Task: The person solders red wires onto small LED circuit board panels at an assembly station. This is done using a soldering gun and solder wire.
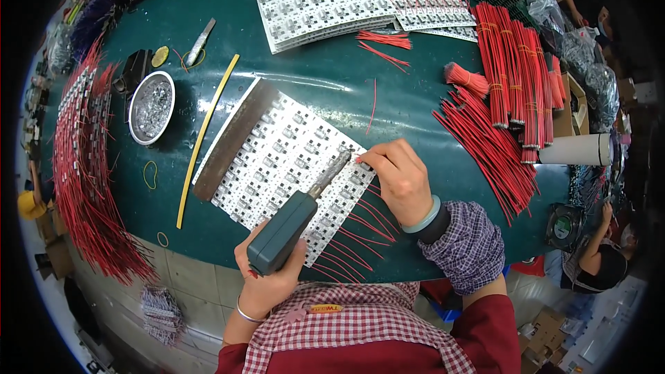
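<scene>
Your green worktable [415,100], reflected light [305,82] on its top, pale tiled floor [201,270] below it, cardboard boxes [546,330] off its right end

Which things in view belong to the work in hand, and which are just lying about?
Seemingly in use:
soldering iron, in the left hand
white circuit-board sheet, by the right hand's fingertips
loose red wires, probably supply

Apparently lying about:
white roll
yellowish disc
wrapped blade-like tool

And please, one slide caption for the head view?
Left hand holds a green soldering gun over a white circuit-board panel, right hand beside its tip, red wires nearby.
</scene>
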`<state>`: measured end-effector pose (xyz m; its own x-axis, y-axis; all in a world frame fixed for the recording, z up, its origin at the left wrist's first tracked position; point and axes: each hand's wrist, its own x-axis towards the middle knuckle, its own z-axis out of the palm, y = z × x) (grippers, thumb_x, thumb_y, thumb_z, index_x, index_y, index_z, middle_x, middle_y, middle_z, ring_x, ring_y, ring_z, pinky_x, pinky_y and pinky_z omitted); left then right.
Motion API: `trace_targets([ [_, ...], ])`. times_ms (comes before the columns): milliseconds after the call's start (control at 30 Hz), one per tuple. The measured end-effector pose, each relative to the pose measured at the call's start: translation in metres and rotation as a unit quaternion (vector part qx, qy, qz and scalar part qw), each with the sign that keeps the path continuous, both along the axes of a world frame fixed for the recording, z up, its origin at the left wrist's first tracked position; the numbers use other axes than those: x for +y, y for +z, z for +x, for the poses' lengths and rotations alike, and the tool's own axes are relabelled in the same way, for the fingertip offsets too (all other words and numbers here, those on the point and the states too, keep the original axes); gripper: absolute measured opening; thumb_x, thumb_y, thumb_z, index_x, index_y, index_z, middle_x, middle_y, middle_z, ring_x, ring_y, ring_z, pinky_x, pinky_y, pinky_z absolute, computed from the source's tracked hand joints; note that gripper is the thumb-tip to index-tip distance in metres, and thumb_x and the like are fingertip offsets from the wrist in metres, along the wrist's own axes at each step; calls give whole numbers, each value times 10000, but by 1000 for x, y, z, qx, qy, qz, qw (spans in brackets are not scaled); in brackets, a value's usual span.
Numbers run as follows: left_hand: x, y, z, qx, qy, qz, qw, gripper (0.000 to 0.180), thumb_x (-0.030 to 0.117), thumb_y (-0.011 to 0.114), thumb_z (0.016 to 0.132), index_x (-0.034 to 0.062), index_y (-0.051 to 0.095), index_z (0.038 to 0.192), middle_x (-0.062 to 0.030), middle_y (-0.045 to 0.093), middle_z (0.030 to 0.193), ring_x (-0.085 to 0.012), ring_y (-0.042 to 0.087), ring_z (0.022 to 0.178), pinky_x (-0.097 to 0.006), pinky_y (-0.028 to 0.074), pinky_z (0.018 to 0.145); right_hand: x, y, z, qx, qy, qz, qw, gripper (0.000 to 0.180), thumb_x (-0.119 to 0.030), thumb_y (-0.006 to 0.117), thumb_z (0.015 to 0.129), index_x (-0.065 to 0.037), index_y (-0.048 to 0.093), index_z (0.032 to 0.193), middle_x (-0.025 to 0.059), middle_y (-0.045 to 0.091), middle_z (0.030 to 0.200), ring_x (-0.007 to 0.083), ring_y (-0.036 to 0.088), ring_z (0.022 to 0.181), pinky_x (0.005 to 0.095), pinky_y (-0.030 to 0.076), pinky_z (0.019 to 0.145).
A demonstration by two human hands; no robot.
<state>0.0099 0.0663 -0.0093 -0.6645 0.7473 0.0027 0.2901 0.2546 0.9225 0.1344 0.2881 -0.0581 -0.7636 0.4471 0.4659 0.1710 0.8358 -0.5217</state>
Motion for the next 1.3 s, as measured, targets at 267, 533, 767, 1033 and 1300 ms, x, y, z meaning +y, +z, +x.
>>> trace_targets([
  [267, -4, -3, 3, -32, 28, 31, 999, 201, 4, 773, 770, -54, 703, 949, -90, 709, 851, -117, 653, 694, -261, 521, 642, -2, 2, 0, -5, 1, -7, 1000, 254, 116, 652, 714, -13, 678, 930, 92, 627, 893, 272, 606, 813, 365, 508, 686],
  [533, -7, -3, 3, -57, 39, 21, 997, 222, 11, 789, 775, -57, 697, 965, -89, 713, 872, -105, 655, 748, -251, 523, 670, -11, 11, 4, 21, -15, 20, 999, 255, 65, 674, 730, -3, 694, 975, 93, 620, 890, 257, 602, 797, 343, 512, 653],
  [767, -4, 1, 0, -51, 24, 20, 998, 220, -1, 774, 774, -64, 690, 967, -83, 705, 856, -99, 635, 720, -252, 509, 640, -21, 8, 1, 2, -17, 18, 1000, 271, 57, 692, 719, 2, 698, 985, 96, 616, 890, 247, 607, 785, 329, 517, 628],
  [1033, -5, -3, -1, -50, 15, 24, 998, 166, 0, 753, 780, -48, 687, 925, -71, 663, 800, -96, 598, 651, -246, 471, 587, -27, 7, -2, -26, -33, 55, 998, 208, 24, 709, 766, 15, 684, 972, 86, 569, 860, 230, 579, 740, 327, 511, 593],
  [1300, -3, -3, 0, -47, 13, 18, 999, 134, -7, 743, 783, -36, 677, 896, -49, 626, 765, -88, 563, 630, -243, 442, 568, -33, 10, -7, -39, -61, 53, 996, 189, 72, 738, 738, 27, 694, 916, 109, 568, 825, 250, 597, 696, 349, 506, 573],
])
